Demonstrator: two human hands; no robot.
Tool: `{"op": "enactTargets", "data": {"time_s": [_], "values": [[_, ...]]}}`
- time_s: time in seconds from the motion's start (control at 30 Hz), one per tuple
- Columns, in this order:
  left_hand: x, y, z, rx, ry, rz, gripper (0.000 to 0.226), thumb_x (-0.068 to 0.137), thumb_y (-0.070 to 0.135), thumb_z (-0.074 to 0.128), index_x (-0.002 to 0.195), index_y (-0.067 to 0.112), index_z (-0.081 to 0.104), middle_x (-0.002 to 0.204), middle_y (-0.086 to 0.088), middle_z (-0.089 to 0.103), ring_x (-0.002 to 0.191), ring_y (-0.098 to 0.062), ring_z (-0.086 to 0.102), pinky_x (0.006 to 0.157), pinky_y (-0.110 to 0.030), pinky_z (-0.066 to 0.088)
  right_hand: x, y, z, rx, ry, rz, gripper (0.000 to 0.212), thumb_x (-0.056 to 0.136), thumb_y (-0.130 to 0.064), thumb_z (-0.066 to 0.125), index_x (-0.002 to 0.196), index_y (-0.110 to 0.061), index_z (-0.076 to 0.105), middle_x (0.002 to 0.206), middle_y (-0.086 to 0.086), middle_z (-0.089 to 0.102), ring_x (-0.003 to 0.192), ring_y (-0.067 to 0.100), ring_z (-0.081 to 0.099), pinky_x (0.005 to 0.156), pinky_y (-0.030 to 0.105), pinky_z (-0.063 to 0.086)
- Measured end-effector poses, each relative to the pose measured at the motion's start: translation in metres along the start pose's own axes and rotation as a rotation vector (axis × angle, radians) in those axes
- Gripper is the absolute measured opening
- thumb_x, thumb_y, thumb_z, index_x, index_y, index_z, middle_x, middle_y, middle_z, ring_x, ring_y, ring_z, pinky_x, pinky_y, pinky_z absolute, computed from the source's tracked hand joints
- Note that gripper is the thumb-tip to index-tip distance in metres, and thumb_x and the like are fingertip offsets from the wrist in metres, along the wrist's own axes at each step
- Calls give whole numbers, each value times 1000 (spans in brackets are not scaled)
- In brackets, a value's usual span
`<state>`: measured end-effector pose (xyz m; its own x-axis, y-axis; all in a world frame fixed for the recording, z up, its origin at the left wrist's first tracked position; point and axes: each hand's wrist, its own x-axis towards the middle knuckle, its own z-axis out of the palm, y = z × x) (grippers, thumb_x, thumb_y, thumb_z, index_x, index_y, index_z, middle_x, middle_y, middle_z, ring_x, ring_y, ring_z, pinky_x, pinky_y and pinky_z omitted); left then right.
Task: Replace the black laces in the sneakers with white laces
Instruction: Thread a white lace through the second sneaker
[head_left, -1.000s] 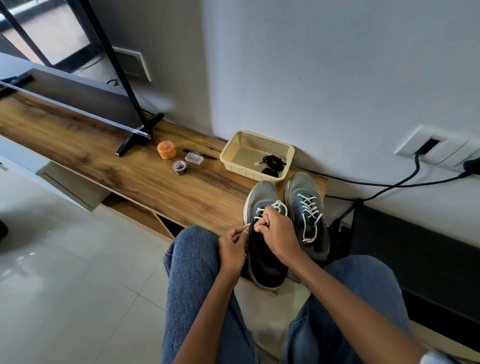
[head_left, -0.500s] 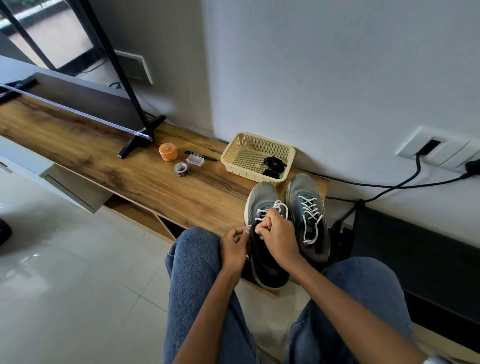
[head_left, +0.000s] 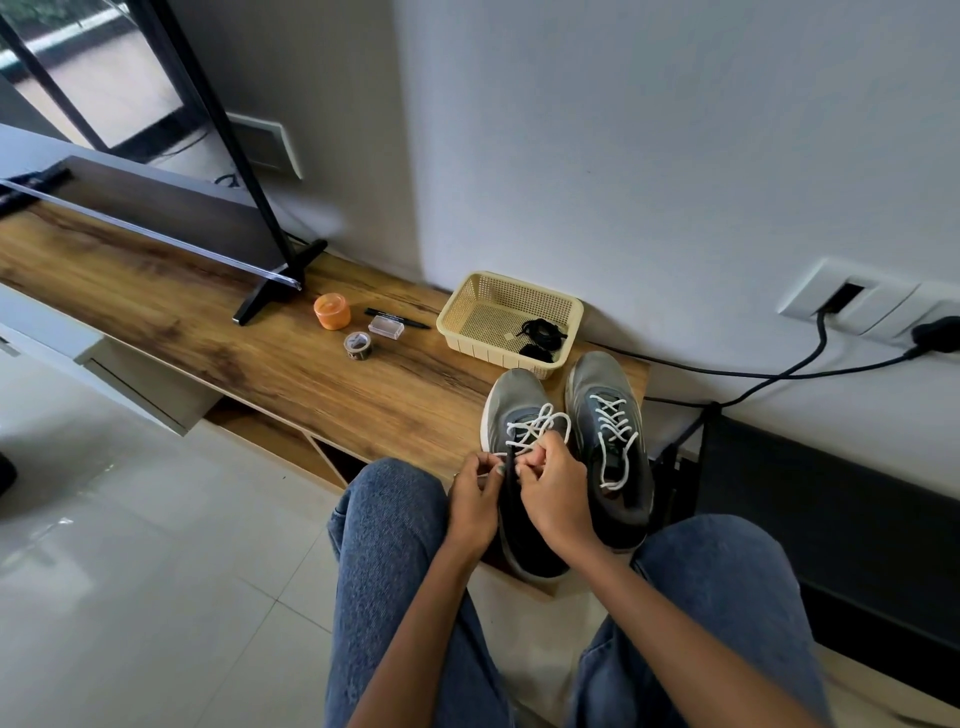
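Compared with one second ago, I see both hands a little closer together over the left sneaker (head_left: 519, 415), and the white lace (head_left: 540, 423) loop is larger. My left hand (head_left: 475, 499) pinches one lace end; my right hand (head_left: 553, 493) is curled around the other part. Both sneakers stand side by side on the tabletop (head_left: 260, 364), long axis toward the wall, toes pointing away from me. The right sneaker (head_left: 608, 415) is already laced white. Black laces (head_left: 540, 338) lie in the basket (head_left: 488, 312).

Left of the television stand foot (head_left: 270, 291): none. Right of it: orange jar (head_left: 331, 310), tape roll (head_left: 358, 346), clear case (head_left: 387, 327), pen (head_left: 397, 317).
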<state>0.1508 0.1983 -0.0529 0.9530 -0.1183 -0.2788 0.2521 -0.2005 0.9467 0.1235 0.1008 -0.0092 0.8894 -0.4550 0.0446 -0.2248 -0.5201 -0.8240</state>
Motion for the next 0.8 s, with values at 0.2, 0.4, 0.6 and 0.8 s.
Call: {"op": "enactTargets", "data": {"time_s": [0.2, 0.4, 0.6, 0.8], "values": [[1, -1, 0, 46, 1, 38, 8, 98, 10, 51, 101, 7, 58, 82, -3, 61, 66, -7, 49, 58, -19, 38, -9, 2, 0, 99, -34, 130, 27, 85, -1, 60, 72, -18, 43, 85, 2, 67, 86, 10, 65, 79, 34, 54], [0, 1, 0, 86, 35, 77, 10, 96, 9, 53, 100, 11, 61, 89, -4, 69, 75, -12, 60, 71, -29, 49, -18, 0, -3, 379, -120, 333, 19, 86, 3, 59, 82, -11, 46, 103, -2, 67, 91, -4, 61, 76, 11, 46], [-1, 5, 2, 189, 11, 81, 9, 99, 11, 45, 97, 17, 52, 91, -5, 65, 79, -18, 58, 74, -36, 47, -23, 9, -1, 284, -227, 258, 27, 87, 3, 56, 80, -19, 42, 110, -4, 64, 105, -6, 54, 82, 8, 39], [-4, 5, 3, 175, 36, 34, 12, 101, 12, 39, 96, 16, 48, 85, -1, 61, 75, -18, 55, 74, -38, 47, -32, 8, -5, 162, -90, 67, 23, 85, 3, 59, 93, -17, 49, 110, -3, 63, 101, 0, 60, 77, 10, 46]]}}
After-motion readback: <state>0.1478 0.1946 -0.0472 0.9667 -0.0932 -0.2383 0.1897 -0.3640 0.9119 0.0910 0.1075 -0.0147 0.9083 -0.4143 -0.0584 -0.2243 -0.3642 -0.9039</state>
